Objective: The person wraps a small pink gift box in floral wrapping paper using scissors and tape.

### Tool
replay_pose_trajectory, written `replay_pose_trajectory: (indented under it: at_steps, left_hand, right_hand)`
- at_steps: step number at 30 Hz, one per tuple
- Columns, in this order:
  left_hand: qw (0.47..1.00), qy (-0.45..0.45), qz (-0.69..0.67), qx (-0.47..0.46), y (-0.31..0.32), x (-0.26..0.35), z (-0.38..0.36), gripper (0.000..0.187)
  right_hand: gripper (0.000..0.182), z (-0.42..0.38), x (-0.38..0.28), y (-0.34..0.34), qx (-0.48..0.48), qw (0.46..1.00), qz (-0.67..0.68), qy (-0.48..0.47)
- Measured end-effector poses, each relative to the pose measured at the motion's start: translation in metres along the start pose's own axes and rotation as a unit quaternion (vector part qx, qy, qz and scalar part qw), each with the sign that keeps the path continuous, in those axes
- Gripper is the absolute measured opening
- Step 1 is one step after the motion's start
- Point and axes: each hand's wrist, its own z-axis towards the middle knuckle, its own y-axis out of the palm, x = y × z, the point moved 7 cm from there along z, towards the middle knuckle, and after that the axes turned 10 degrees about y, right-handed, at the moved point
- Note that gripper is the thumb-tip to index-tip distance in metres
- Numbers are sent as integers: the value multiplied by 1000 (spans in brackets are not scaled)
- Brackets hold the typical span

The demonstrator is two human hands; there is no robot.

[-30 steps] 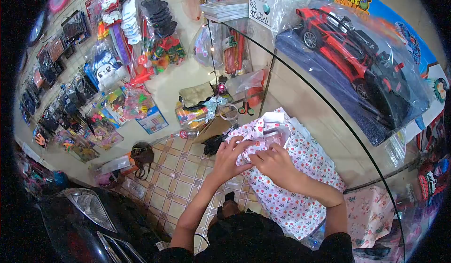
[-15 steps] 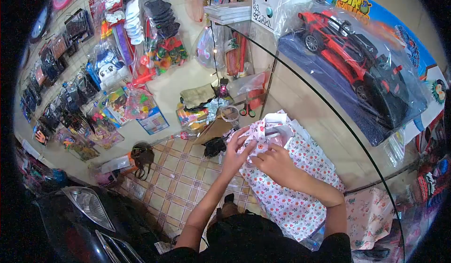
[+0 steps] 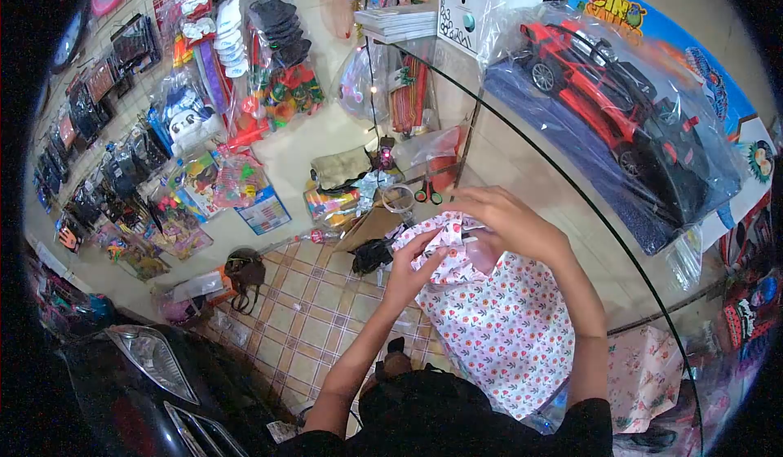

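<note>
— Where is the floral wrapping paper [image 3: 497, 318]?
— Spread on the glass desk [image 3: 522, 171], its near end folded up.
— And the hands?
— The left hand [image 3: 412, 273] pinches the folded paper edge; the right hand [image 3: 510, 224] arches over it, fingers curled, grip unclear.

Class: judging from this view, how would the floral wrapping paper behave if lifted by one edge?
The floral wrapping paper is probably floppy: its folded end creases under the left hand and right hand. Likely light, being a thin sheet. It may tear easily.
</note>
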Motion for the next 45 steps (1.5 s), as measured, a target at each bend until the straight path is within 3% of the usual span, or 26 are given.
replay_pose_trajectory:
  at_steps: [4, 10, 14, 23, 25, 28, 31, 35, 41, 43, 45]
  left_hand:
    - [999, 8, 30, -17, -1, 0, 1, 37]
    - [1000, 17, 13, -21, -2, 8, 5, 35]
    - [999, 1, 22, -31, -4, 4, 8, 33]
    - [996, 55, 70, -25, -7, 3, 11, 29]
    - [995, 62, 76, -23, -9, 2, 12, 30]
    - [991, 94, 97, -18, -12, -6, 12, 33]
    - [988, 89, 122, -15, -14, -7, 10, 35]
    - [990, 3, 131, -57, -9, -5, 7, 44]
    - [983, 100, 154, -16, -8, 2, 8, 53]
    - [986, 82, 145, -28, -8, 0, 10, 58]
    - [985, 82, 147, -32, -8, 0, 12, 60]
  right_hand:
    - [27, 18, 9, 14, -123, 992, 25, 17]
    - [16, 28, 13, 11, -84, 994, 73, -16]
    - [19, 30, 12, 13, -118, 992, 55, -2]
    - [29, 20, 1, 14, -164, 986, -16, 0]
    - [32, 21, -7, 20, -126, 991, 4, -49]
    - [34, 23, -10, 44, -94, 990, -79, -68]
    - [37, 26, -6, 55, -131, 982, -126, -45]
    - [29, 27, 4, 56, -165, 984, -59, -21]
    - [30, 27, 11, 57, -156, 988, 4, -16]
    - [34, 32, 13, 61, -194, 981, -29, -4]
    - [35, 32, 16, 57, -172, 985, 17, -23]
